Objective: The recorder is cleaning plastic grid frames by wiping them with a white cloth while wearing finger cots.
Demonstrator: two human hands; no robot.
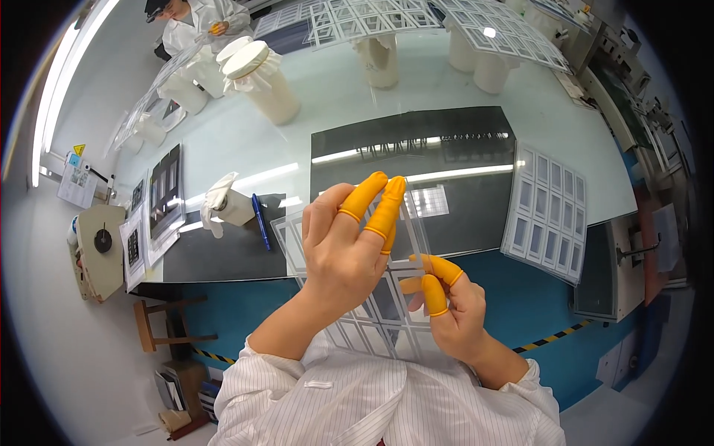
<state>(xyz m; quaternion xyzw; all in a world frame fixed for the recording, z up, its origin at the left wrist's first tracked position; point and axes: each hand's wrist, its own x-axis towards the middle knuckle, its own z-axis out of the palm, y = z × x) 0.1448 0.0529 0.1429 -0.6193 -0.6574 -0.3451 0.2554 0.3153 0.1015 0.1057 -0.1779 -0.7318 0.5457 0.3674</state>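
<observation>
A transparent sheet with a grid of pale-framed rectangular windows (357,331) is tilted in front of my chest. My right hand (457,316), in orange finger cots, grips the sheet's right edge between thumb and fingers. My left hand (338,245) is over the upper part of the sheet. Its two cot-covered fingers stretch out toward the far edge, and the other fingers are bent. Whether those fingertips touch the sheet I cannot tell; the hand hides part of it. Just beyond lies a dark glossy mat (416,160) on the glass-topped table (297,152).
To the right lies a stack of similar gridded sheets (547,212). A blue pen (261,221) and a small cloth-covered container (234,208) are on the left. White covered jars (268,89) and propped sheets (372,18) stand farther back. A co-worker (197,26) sits at far left.
</observation>
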